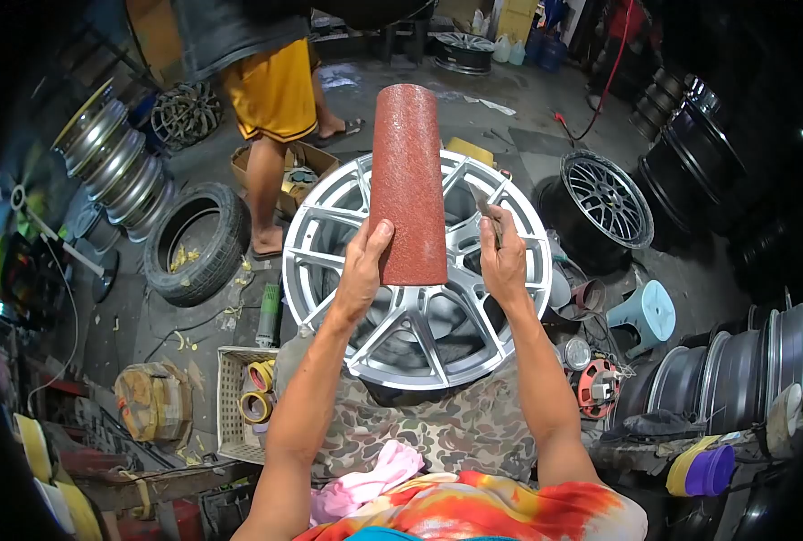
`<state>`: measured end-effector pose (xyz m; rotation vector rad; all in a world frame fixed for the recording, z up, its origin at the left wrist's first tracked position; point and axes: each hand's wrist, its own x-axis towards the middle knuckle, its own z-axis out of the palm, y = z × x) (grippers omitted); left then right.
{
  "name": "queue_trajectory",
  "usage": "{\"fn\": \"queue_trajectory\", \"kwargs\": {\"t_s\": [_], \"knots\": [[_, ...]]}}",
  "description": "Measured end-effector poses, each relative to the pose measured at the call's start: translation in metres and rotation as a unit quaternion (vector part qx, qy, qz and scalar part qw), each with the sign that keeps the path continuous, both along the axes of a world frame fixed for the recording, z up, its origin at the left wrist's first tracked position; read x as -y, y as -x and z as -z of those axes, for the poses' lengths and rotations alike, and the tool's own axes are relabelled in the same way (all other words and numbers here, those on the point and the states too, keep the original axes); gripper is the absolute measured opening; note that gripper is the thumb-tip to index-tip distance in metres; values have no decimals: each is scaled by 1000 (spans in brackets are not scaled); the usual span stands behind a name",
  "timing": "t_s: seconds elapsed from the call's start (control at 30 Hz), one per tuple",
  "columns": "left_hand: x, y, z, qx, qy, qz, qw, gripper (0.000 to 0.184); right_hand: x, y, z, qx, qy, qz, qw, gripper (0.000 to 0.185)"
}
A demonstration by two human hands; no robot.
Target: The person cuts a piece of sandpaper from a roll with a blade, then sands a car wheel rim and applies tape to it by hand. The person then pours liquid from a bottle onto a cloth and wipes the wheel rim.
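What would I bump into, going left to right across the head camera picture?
Black rubber tyre → green cylindrical object → rough brick-red cylinder → person's bare right hand → round black mesh-spoked wheel.

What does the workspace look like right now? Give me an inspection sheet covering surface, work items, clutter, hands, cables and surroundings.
Surface: grey floor, dotted with yellow scraps.
Work items: rough red piece, curved like a roll, held over a silver wheel; small thin tool, type unclear.
Clutter: beige basket with tape rolls; tyre lying at left, scraps inside.
Left hand: grips the red piece near its lower left edge.
Right hand: grips the small tool, apart from the red piece.
Cables: red hose or cable at upper right; thin cable at left.
Surroundings: person in yellow shorts standing at upper left; stacked rims behind.
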<state>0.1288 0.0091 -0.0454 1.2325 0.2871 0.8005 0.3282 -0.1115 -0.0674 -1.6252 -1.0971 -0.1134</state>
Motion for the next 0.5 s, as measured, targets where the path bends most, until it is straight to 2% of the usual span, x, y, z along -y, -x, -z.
{"fn": "queue_trajectory", "kwargs": {"t_s": [0.5], "knots": [[-4,-1,5,8,9,13,1000,59,0,0,1,-1,3,-3,1000,24]]}}
